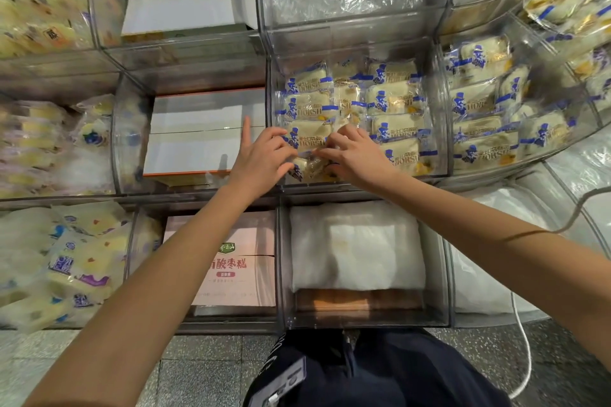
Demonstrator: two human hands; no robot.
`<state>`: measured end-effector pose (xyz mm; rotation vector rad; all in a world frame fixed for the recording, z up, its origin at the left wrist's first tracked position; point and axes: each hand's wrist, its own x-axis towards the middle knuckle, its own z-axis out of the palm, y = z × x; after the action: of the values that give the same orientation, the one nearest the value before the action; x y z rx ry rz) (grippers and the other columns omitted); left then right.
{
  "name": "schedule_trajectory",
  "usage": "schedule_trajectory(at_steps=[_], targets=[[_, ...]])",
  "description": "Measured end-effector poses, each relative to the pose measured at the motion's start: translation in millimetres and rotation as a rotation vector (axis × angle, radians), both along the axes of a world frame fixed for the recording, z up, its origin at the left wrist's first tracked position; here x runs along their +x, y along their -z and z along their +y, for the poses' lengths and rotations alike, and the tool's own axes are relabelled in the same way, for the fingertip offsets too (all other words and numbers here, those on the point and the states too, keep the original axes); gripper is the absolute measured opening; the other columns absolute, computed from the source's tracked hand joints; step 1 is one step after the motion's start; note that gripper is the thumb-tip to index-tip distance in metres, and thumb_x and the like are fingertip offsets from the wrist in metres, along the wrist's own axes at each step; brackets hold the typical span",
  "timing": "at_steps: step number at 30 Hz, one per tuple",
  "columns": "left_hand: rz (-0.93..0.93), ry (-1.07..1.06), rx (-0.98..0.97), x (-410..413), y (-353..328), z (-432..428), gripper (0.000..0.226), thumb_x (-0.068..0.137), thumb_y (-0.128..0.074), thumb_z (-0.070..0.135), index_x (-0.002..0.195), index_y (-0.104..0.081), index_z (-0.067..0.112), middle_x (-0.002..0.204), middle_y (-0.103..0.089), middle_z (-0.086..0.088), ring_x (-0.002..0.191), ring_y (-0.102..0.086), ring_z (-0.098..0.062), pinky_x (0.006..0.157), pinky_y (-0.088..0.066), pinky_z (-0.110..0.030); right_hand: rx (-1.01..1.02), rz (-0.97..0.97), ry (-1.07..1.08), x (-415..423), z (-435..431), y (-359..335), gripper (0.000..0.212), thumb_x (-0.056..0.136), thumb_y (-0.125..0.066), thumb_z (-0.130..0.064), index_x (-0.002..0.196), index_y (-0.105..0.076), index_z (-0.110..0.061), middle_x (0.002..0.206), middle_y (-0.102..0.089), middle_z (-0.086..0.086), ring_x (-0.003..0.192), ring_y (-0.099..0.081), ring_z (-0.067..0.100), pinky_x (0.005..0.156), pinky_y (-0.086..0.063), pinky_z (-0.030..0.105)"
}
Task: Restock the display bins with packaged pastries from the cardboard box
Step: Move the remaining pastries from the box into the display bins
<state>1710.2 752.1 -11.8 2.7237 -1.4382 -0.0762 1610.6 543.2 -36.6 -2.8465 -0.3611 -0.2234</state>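
The left hand and right hand, fingers curled on a pastry packet, seat it at the bin's six o'clock; next, probably, release.

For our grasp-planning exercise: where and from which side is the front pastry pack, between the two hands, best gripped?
Probably grip the pack by its two short ends, coming from the bin's open near side: it lies flat and crosswise, other packs crowding behind it.

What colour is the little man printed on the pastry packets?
Blue, with blue writing beside him. The pastry packets show it best in the head view.
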Motion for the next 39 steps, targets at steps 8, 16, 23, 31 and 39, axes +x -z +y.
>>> schedule_trajectory(at_steps=[8,16,23,31,39], targets=[[0.068,-0.037,-0.073,-2.2,-12.0,-4.4,0.028,0.091,-0.065,0.030,0.116,-0.069,0.017,0.117,-0.065,-0.005,0.132,-0.043,-0.024,0.117,-0.008,-0.060,0.123,-0.044,0.045,-11.2,-30.2,-19.8,0.044,0.091,-0.054,-0.038,0.127,-0.062,-0.014,0.110,-0.060,0.015,0.101,-0.054,0.030,0.082,-0.048,0.040],[0.121,-0.062,-0.122,-19.5,-39.6,-70.3,0.040,0.096,-0.056,0.035,0.133,-0.057,0.018,0.139,-0.053,-0.005,0.142,-0.029,-0.025,0.119,-0.013,-0.050,0.144,-0.004,0.158,-25.1,-93.2,-43.7,0.050,0.095,-0.053,-0.040,0.138,-0.053,-0.014,0.128,-0.057,0.015,0.120,-0.050,0.033,0.098,-0.045,0.046],[0.116,0.039,-0.129,-36.7,-65.9,-176.5,0.050,0.095,-0.059,0.034,0.141,-0.049,0.016,0.139,-0.049,-0.012,0.137,-0.035,-0.030,0.116,-0.021,-0.052,0.136,0.018,0.253,-58.9,-174.6,-74.1,0.061,0.090,-0.054,-0.046,0.136,-0.053,-0.007,0.126,-0.057,0.021,0.114,-0.054,0.040,0.096,-0.046,0.046],[0.102,0.222,-0.159,-91.7,-90.2,-288.6,0.054,0.093,-0.062,0.032,0.143,-0.045,0.017,0.137,-0.050,-0.010,0.131,-0.040,-0.030,0.111,-0.030,-0.047,0.076,-0.018,0.399,-147.1,-253.6,-99.1,0.060,0.092,-0.060,-0.042,0.139,-0.050,-0.007,0.126,-0.057,0.020,0.113,-0.052,0.037,0.092,-0.046,0.047],[0.055,0.575,-0.197,-169.7,-118.6,-376.0,0.055,0.090,-0.067,0.025,0.139,-0.050,0.006,0.127,-0.055,-0.024,0.119,-0.050,-0.039,0.100,-0.038,-0.047,0.032,0.024,0.696,-283.7,-287.2,-123.0,0.059,0.091,-0.061,-0.042,0.138,-0.051,-0.008,0.125,-0.056,0.022,0.111,-0.053,0.039,0.093,-0.046,0.049]])
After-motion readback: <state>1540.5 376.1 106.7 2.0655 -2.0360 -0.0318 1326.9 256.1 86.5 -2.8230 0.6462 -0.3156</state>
